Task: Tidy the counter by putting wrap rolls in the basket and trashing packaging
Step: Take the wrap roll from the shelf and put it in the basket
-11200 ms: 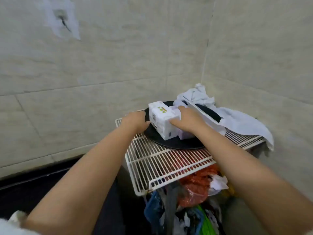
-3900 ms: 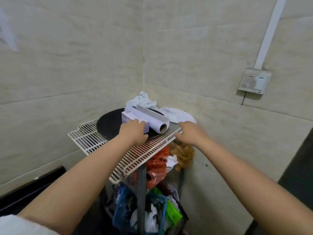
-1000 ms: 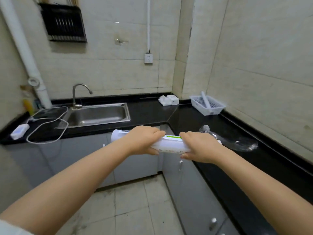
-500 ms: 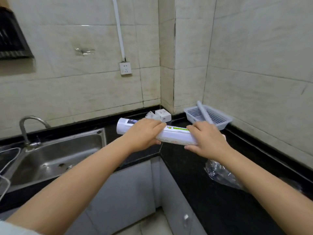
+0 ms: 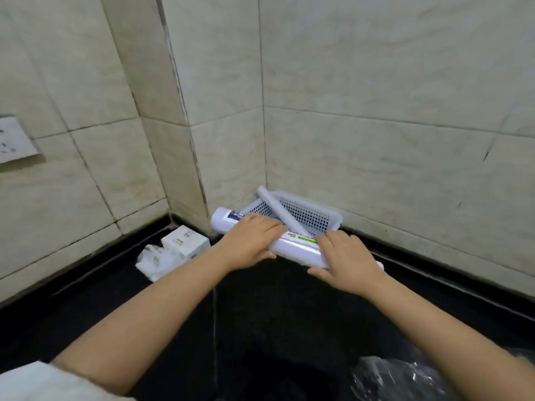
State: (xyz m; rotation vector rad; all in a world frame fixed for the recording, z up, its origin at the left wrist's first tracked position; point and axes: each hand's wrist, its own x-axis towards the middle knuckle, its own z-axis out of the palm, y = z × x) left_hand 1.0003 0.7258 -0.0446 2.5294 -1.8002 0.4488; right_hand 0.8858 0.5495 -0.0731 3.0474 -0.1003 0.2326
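Observation:
Both of my hands hold a white wrap roll [image 5: 295,245] with a green and yellow label, level, right in front of the basket. My left hand [image 5: 251,241] grips its left part and my right hand [image 5: 344,259] grips its right part. The white perforated basket [image 5: 315,217] sits in the counter's back corner against the tiled walls. A thin grey roll [image 5: 277,208] leans slantwise across the basket, its upper end sticking out over the rim. The wrap roll's left end reaches past the basket's left corner.
A small white box [image 5: 185,242] and a white packet [image 5: 155,263] lie on the black counter [image 5: 260,314] to the left of the basket. Crumpled clear plastic packaging [image 5: 405,377] lies at the counter's near right. A wall socket [image 5: 14,141] is at the left.
I have stepped up to the counter corner and carried the wrap roll forward until it is right at the basket's front rim. The sink has left the view.

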